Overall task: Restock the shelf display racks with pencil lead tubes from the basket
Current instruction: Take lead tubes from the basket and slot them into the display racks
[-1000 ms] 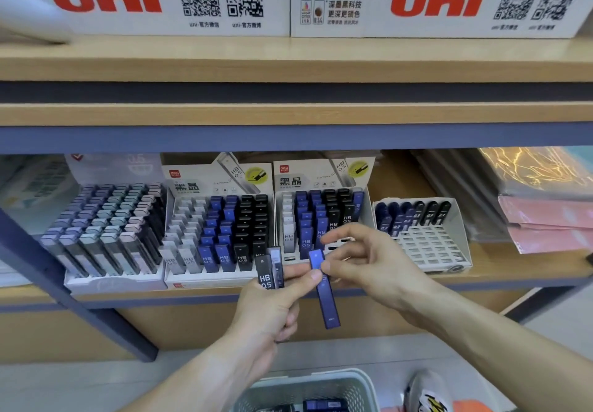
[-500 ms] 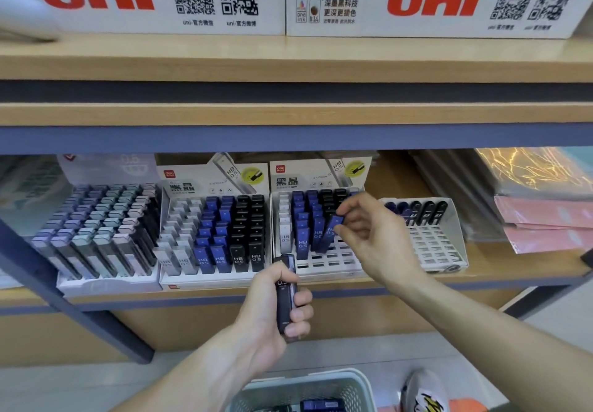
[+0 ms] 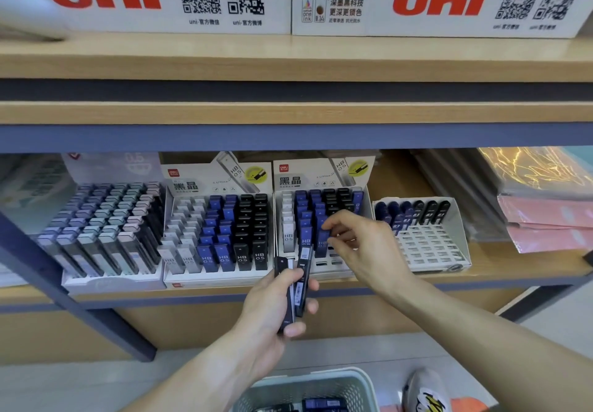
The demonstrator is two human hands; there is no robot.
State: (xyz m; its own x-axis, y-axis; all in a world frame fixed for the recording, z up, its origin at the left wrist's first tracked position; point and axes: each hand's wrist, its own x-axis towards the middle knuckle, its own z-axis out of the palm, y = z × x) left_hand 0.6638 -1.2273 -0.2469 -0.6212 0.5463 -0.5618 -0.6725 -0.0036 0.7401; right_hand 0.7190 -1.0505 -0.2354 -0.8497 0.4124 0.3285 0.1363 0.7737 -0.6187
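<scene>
Pinching a blue tube [image 3: 322,237] upright at the third rack [image 3: 321,267], the right hand [image 3: 362,244] seats it in the blue column, directly ahead. Left hand [image 3: 272,309], lower and nearer, grips two dark tubes [image 3: 296,286], long axes near vertical. Basket [image 3: 308,386] sits below both.

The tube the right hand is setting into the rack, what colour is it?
Blue: the tube under the right hand, clearest in the head view.

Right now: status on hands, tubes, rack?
Left hand grips two dark lead tubes. Right hand pinches blue tube, seating it in third rack. Nothing blocking. Basket below.
</scene>
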